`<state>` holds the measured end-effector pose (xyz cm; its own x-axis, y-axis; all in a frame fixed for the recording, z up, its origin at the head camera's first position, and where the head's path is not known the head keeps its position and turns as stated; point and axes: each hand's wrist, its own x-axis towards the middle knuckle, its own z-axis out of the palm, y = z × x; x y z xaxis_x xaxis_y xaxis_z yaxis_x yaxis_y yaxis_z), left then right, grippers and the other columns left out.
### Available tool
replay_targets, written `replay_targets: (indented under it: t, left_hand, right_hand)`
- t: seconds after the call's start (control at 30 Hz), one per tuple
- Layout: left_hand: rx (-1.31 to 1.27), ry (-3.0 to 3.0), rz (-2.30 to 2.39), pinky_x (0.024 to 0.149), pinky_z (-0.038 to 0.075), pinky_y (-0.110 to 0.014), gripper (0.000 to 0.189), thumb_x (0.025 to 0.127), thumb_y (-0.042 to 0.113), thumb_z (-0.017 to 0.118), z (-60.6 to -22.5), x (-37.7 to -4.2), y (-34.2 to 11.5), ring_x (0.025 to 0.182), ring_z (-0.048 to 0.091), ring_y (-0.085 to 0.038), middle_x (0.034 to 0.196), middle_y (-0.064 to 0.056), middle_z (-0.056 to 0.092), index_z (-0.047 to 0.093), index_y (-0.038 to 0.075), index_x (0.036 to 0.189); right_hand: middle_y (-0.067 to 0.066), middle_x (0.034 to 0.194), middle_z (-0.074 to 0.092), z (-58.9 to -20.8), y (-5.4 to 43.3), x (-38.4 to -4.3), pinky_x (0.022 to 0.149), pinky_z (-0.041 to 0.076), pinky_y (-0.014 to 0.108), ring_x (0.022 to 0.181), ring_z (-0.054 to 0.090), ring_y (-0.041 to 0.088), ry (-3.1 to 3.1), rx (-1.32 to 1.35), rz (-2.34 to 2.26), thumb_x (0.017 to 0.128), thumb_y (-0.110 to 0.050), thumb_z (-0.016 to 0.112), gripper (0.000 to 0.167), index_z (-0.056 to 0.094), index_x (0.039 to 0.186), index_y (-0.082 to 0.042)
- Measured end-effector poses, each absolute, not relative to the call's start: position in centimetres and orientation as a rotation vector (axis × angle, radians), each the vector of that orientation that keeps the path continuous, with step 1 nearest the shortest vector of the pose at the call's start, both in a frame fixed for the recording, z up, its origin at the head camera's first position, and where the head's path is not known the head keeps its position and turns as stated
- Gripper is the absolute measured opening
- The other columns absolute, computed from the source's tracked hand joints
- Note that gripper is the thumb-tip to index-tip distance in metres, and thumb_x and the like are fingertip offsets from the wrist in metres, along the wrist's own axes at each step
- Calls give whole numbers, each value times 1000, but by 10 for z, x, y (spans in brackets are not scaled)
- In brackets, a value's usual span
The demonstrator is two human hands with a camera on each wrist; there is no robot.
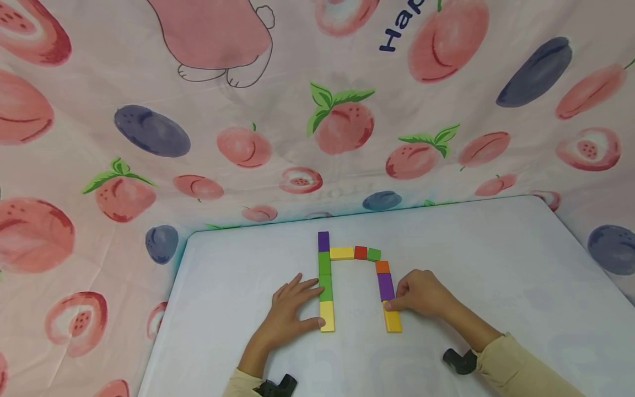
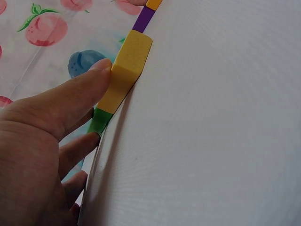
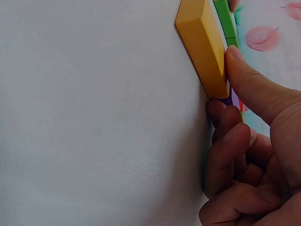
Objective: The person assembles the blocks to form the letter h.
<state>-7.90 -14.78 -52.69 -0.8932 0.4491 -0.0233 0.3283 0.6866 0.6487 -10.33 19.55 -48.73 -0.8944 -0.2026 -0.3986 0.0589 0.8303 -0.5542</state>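
Observation:
Wooden blocks lie on the white table in an "h" shape. Its left column has a purple block [image 1: 323, 241], two green blocks [image 1: 324, 263] and a yellow block [image 1: 327, 317] at the near end. With fingers spread, my left hand [image 1: 289, 311] touches this column's left side, the thumb against the yellow block. The right column has an orange block [image 1: 382, 267], a purple block [image 1: 386, 286] and a yellow-orange block [image 1: 393, 322]. My right hand [image 1: 421, 293] pinches the yellow-orange block's far end between thumb [image 3: 244, 70] and curled index finger; other fingers are curled beside it.
A yellow block [image 1: 342, 253], a red block [image 1: 360, 252] and a green block [image 1: 374, 254] bridge the columns in a row. The white table [image 1: 238, 264] meets a fruit-printed cloth [image 1: 288, 110] behind. Black wrist devices [image 1: 459, 361] sit by both sleeves.

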Motion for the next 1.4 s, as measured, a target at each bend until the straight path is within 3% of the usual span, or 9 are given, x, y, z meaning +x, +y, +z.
replay_targets:
  t: [0.33, 0.57, 1.0, 1.4]
  left_hand:
    - [618, 2709, 995, 122, 13, -63, 69, 85, 54, 77, -527, -79, -148, 159, 18, -26, 159, 8, 45, 56, 31, 147]
    - [624, 2712, 994, 122, 14, -63, 69, 84, 55, 78, -528, -79, -148, 159, 19, -26, 159, 9, 45, 56, 32, 146]
    - [625, 2711, 997, 122, 14, -63, 69, 85, 56, 77, -529, -79, -148, 159, 19, -26, 159, 9, 45, 56, 33, 146]
    - [629, 2713, 987, 122, 14, -62, 70, 85, 55, 77, -529, -80, -149, 159, 17, -25, 160, 10, 44, 55, 32, 147]
  right_hand:
    - [-2, 62, 57, -484, 194, -104, 60, 40, 28, 72, 51, 16, 2565, -112, -801, 73, -42, 90, 35, 69, 69, -15]
    - [-5, 54, 45, -485, 190, -106, 54, 33, 25, 63, 48, 16, 2609, -86, -773, 78, -53, 84, 44, 66, 64, -16]
    - [1, 62, 54, -482, 186, -108, 59, 41, 27, 67, 51, 17, 2583, -12, -700, 78, -50, 85, 39, 69, 73, -14]
    - [-1, 59, 51, -483, 184, -106, 56, 37, 25, 64, 49, 16, 2592, 5, -729, 80, -47, 83, 39, 67, 69, -14]
